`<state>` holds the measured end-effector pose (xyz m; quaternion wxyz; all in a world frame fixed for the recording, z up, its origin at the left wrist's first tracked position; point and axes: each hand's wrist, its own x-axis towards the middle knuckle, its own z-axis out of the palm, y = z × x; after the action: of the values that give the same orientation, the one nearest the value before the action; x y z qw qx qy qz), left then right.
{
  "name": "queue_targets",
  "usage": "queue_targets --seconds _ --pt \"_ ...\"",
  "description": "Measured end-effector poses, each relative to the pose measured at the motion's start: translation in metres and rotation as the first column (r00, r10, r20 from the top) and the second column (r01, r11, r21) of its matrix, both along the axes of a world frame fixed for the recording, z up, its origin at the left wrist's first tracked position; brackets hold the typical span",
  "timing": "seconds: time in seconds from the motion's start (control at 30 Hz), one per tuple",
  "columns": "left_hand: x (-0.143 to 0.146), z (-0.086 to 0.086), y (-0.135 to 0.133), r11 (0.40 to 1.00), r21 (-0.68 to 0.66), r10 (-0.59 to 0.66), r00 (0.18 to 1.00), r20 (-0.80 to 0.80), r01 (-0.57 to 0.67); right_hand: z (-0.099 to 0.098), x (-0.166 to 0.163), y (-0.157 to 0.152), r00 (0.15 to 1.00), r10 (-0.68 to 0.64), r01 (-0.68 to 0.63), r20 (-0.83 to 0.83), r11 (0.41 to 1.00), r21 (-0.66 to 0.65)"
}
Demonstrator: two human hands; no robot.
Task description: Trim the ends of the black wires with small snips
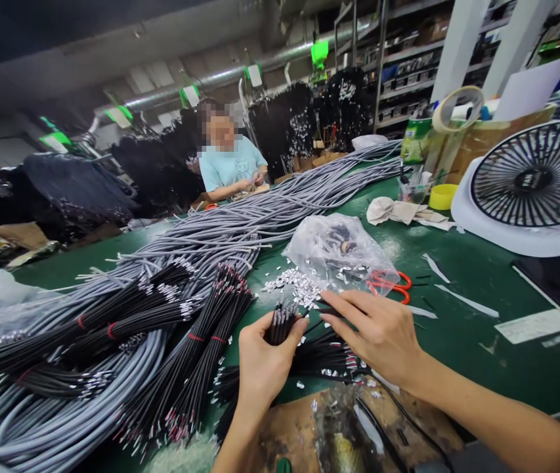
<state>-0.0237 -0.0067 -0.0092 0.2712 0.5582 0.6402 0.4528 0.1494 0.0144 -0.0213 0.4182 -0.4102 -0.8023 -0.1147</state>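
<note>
My left hand (267, 358) is wrapped around a small bundle of short black cables (283, 328), their silvery ends pointing up. Just to its right, my right hand (375, 332) has its fingers closed on a thin black cable (327, 310), partly hidden by the fingers. A heap of small silvery metal pieces (299, 289) lies right behind both hands. Below the hands, more black cables (322, 358) with red and white ends rest on the green table (461, 355).
Banded bundles of black cables (186, 368) and long grey cables (240, 223) cover the left side. A clear plastic bag (336, 240), orange-handled scissors (400, 288) and a fan (530, 180) are to the right. A person (233, 161) sits across the table.
</note>
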Motion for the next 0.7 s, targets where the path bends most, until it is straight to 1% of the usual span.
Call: queue_targets --seconds 0.1,0.23,0.57,0.7 --pt "0.0009 -0.0021 -0.0019 1.0 0.018 0.009 1.0 -0.028 -0.008 0.0 -0.0002 0.0004 1.0 -0.005 0.004 0.025 0.997 0.072" --pt "0.0025 -0.0006 -0.004 1.0 0.017 0.014 0.999 -0.051 -0.013 0.0033 -0.0012 0.0006 0.999 -0.01 0.006 0.036 0.993 0.115" --pt "0.0032 -0.0008 -0.0046 0.999 0.025 0.022 0.999 -0.045 -0.021 0.0061 0.001 -0.0023 0.997 -0.005 -0.001 0.075 0.997 0.083" --pt "0.0031 -0.0013 -0.0039 0.999 0.032 0.021 0.996 -0.087 -0.018 0.0065 0.0 -0.0025 0.996 0.014 -0.02 0.087 0.997 0.07"
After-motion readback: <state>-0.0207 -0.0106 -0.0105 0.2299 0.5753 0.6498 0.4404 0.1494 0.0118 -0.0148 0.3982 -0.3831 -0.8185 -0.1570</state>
